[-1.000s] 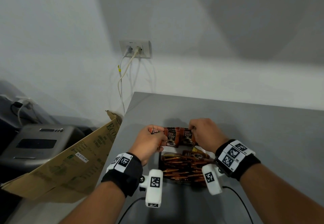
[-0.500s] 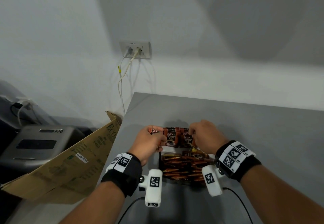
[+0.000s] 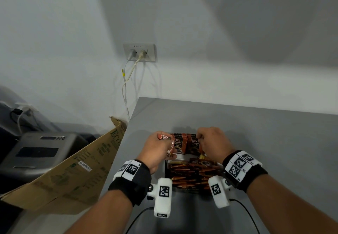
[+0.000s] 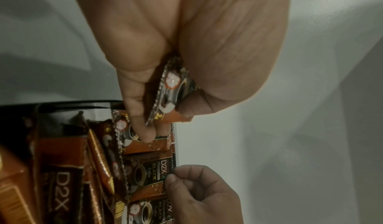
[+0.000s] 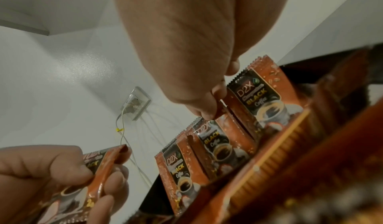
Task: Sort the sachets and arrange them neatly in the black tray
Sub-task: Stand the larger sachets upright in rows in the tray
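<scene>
Two hands work at the far end of the black plastic tray (image 3: 166,169), and both have hold of something. The left hand (image 3: 157,150) has thumb and fingers curled round a glossy orange-and-black D2X coffee sachet (image 3: 169,143), lifted just above the tray's left corner. The right hand (image 3: 213,143) pinches the serrated top edge of another sachet of the same kind, one in the upright row of D2X black coffee sachets (image 3: 183,143) standing side by side against the tray's far wall.

Nearer the person, a pile of slim copper-coloured stick sachets (image 3: 190,174) fills the rest of the tray, lying flat and close together.

My guess is the held sachet is meant for the left end of that row. The risk lies there: the packets stand on thin edges and lean on one another, so a nudge from the incoming one, or the right hand letting go early, could tip the row onto the sticks. The foil also looks slick enough to slip from a light pinch. The tray rests on a grey tabletop (image 3: 274,133) near its left edge, so a dropped sachet might slide off toward the brown cardboard sheet (image 3: 73,171) below.
</scene>
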Tool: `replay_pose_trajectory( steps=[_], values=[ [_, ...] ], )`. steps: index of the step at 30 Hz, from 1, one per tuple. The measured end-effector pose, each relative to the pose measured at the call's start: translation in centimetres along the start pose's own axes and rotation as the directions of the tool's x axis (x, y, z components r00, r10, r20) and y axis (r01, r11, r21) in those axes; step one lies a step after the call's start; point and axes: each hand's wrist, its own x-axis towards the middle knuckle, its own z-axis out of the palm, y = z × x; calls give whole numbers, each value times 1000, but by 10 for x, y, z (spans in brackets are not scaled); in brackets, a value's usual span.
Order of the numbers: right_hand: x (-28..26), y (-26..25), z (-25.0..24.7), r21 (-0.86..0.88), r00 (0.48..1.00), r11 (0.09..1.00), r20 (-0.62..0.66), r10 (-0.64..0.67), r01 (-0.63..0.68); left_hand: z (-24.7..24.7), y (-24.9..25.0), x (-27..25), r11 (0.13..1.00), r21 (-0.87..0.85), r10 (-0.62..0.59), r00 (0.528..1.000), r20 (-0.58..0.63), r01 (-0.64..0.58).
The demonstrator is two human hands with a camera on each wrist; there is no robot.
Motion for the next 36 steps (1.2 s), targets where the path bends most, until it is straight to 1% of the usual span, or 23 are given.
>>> replay_pose_trajectory(
  steps=[5,9,11,13,14,16,17,18,20,23,25,27,29,32,36],
  values=[
    [2,0,2,24,1000,999,9,-26,26,2,1,-2,1000,6,-7,1000,14,7],
    [-1,-2,-2,21,998,998,17,-53,53,1,0,-1,999,53,8,1000,-10,-8],
    [-4,-2,-9,56,997,996,-24,-66,68,2,0,-1,993,101,54,999,-1,-53],
    [-8,-8,-23,154,994,984,-87,-72,85,5,2,-1,983,149,102,994,26,-104],
    [-12,-12,-32,237,994,968,-79,-71,88,9,3,-1,979,163,121,992,46,-127],
    [-17,-23,-48,390,996,919,33,-82,63,18,7,-2,972,159,156,983,98,-170],
    [-18,-28,-54,423,991,905,92,-99,51,24,10,-3,970,156,169,978,121,-187],
    [-19,-29,-59,424,986,904,124,-114,52,29,12,-4,967,159,178,974,139,-199],
    [-19,-23,-70,397,990,916,95,-104,58,33,13,-2,961,181,186,972,144,-211],
    [-17,0,-91,344,1000,939,-6,3,-1,27,9,2,964,196,174,983,57,-181],
    [-20,15,-93,256,999,966,10,32,-34,19,4,3,967,195,164,986,4,-162],
    [-24,25,-80,135,996,989,77,43,-53,14,0,2,970,193,152,988,3,-150],
    [-27,31,-61,71,993,996,112,44,-52,11,-3,1,970,199,142,990,15,-142],
    [-28,36,-42,28,994,999,105,32,-35,7,-8,2,971,203,123,992,14,-123],
    [-26,36,-30,-7,998,1000,61,-2,3,1,-11,0,972,208,112,994,7,-111]
  ],
)
